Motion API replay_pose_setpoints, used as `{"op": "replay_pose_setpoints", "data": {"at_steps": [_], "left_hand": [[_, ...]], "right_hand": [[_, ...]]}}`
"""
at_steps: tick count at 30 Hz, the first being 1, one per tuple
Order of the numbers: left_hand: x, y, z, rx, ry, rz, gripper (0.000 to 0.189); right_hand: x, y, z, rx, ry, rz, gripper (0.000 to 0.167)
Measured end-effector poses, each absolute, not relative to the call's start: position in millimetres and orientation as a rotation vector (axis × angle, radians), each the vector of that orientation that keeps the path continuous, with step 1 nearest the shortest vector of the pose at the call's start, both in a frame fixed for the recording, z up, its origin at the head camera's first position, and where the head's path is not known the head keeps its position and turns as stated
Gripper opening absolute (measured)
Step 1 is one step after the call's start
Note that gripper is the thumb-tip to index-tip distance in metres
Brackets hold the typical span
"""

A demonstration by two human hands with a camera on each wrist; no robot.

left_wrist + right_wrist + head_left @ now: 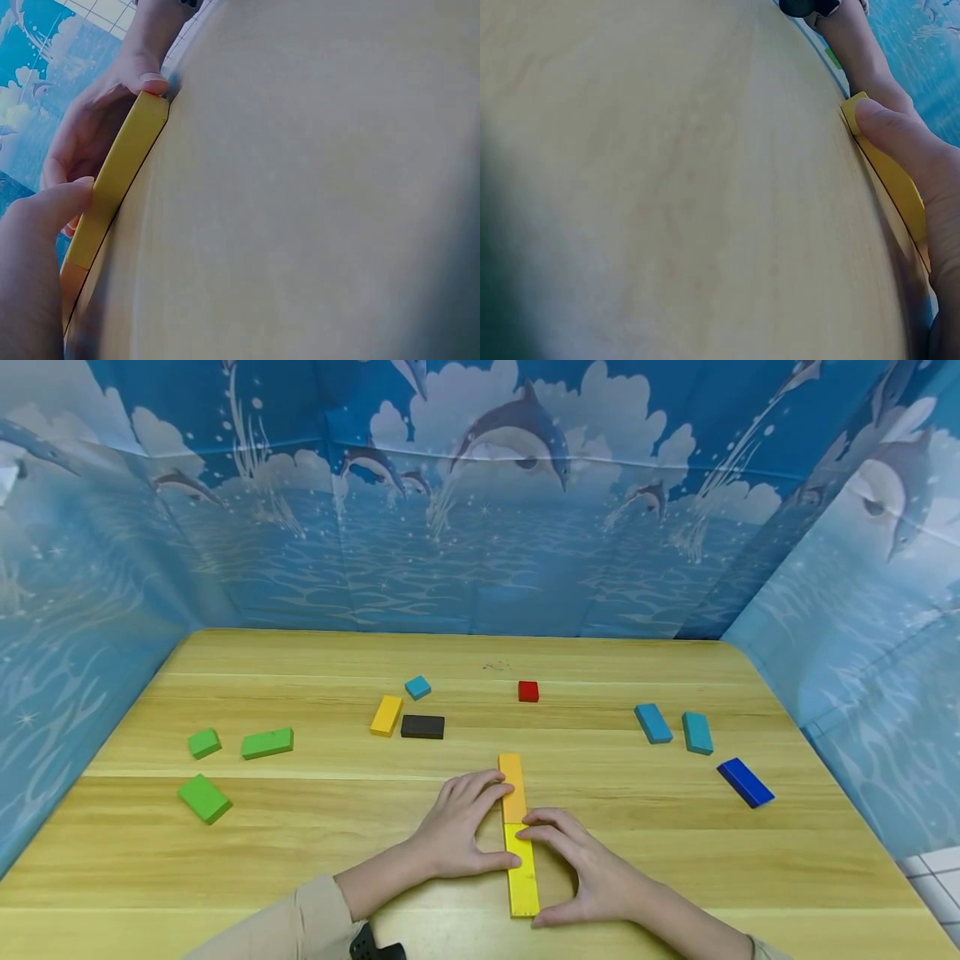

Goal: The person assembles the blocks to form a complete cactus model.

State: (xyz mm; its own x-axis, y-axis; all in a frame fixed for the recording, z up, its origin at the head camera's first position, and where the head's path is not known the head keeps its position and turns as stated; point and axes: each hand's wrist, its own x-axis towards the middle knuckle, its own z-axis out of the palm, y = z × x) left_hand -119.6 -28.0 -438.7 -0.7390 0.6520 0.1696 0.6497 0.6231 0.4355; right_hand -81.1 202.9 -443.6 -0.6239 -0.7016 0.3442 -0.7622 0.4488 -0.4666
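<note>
An orange block (pixel 515 807) and a yellow block (pixel 522 885) lie end to end on the table, with the yellow one nearer. My left hand (pixel 459 831) is on their left side, its fingertips touching the orange block and its thumb resting on the yellow one. From the right, my right hand (pixel 596 878) spans the yellow block, its thumb at the near end and fingers at the edge close to the joint. The left wrist view shows the yellow block (pixel 124 169) meeting the orange block (pixel 73 289). In the right wrist view, the right thumb covers part of the yellow block (pixel 892 176).
Green blocks (pixel 267 743) lie at the left. Farther back are a yellow-orange block (pixel 386 716), a black block (pixel 423 727), a small blue block (pixel 417 687) and a red block (pixel 528 692). Light blue blocks (pixel 653 723) and a dark blue block (pixel 746 782) lie right.
</note>
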Motion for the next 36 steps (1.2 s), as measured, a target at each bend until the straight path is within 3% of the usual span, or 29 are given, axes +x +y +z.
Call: {"op": "replay_pose_setpoints", "data": {"at_steps": [7, 16, 24, 36], "left_hand": [[-119.8, -28.8, -439.0, 1.124, 2.822, 0.739, 0.08], [-120.4, -28.8, -440.6, 1.116, 2.821, 0.733, 0.08], [-120.5, -29.3, -441.0, 1.116, 2.826, 0.737, 0.08], [-121.3, -29.0, -442.3, 1.134, 2.842, 0.717, 0.08]], "right_hand": [[-97.9, 207.9, -427.4, 1.256, -2.614, 1.128, 0.07], [-186.2, 225.0, -408.0, 0.783, -2.662, 1.291, 0.052], [-230.4, 211.9, -386.7, 0.711, -2.654, 1.414, 0.044], [-276.6, 218.7, -428.0, 0.592, -2.785, 1.371, 0.044]]}}
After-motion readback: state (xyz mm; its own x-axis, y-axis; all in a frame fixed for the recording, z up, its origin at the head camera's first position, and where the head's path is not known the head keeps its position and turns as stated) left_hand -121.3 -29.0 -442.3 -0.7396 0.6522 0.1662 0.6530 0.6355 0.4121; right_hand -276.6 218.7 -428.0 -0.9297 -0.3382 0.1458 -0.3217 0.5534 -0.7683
